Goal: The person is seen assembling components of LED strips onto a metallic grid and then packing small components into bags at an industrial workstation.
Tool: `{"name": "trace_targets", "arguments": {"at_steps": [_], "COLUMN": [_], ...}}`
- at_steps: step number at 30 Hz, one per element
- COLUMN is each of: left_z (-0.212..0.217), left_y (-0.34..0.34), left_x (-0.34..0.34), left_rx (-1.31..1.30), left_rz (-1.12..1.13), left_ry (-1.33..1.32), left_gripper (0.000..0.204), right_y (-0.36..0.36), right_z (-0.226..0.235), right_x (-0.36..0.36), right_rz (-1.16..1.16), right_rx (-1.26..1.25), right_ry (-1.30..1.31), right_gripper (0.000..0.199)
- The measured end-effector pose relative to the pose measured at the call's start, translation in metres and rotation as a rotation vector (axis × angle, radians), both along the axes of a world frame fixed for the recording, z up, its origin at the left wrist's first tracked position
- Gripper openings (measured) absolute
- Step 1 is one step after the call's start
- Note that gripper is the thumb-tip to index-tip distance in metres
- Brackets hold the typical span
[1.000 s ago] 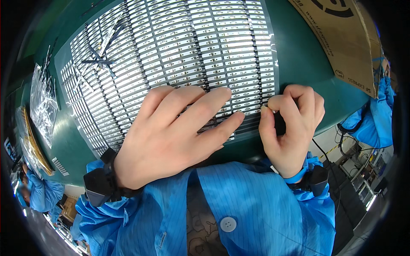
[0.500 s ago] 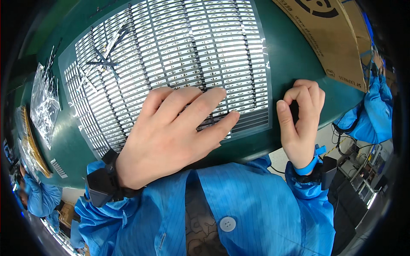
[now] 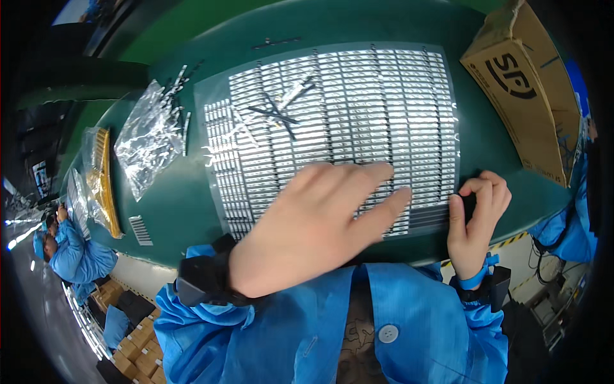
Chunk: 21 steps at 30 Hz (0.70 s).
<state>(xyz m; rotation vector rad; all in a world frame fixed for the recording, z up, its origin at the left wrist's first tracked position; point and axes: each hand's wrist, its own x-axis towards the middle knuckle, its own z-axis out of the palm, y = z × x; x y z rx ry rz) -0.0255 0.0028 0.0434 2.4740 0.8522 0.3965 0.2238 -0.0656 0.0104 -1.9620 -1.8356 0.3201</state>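
Observation:
A broad clear plastic sheet (image 3: 454,147) lies on the green table, covered with rows of short white strips (image 3: 355,109) carrying small dark marks. My left hand (image 3: 313,224) is over the lower middle of these rows, palm down, thumb and fingers spread, slightly blurred. Whether its fingertips touch the strips I cannot tell. My right hand (image 3: 476,224) rests beside the sheet's lower right corner, fingers curled toward the thumb, with nothing visible in them. Several loose black and white strips (image 3: 275,115) lie crossed on the upper left of the sheet.
Left of the sheet lie a clear plastic bag (image 3: 144,141) with strips, a bagged yellow comb-like piece (image 3: 105,185) and a striped label (image 3: 141,230). An open cardboard box (image 3: 524,96) stands at the far right. A co-worker (image 3: 77,256) in blue is at the left.
The view has shifted, so the table and box sit lower and farther right in the picture. My left hand keeps its spread fingers over the rows. My right hand stays curled by the sheet.

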Motion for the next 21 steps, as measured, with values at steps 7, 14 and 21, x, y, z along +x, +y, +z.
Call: {"name": "trace_targets", "arguments": {"at_steps": [7,14,21], "left_z": [0.018,0.004,0.001], "left_y": [0.053,0.072,0.080], "left_x": [-0.054,-0.057,-0.058], "left_rx": [0.170,0.150,0.087], "left_rz": [0.467,0.319,0.284], "left_ry": [0.171,0.176,0.138], "left_gripper": [0.019,0.017,0.016], "right_y": [-0.001,0.000,-0.001], "right_z": [-0.006,-0.006,-0.005], "right_x": [0.005,0.003,0.006], "right_rz": [-0.058,-0.065,-0.069], "right_rx": [0.045,0.058,0.058], "right_ry": [0.116,0.146,0.175], "right_gripper": [0.014,0.015,0.016]}}
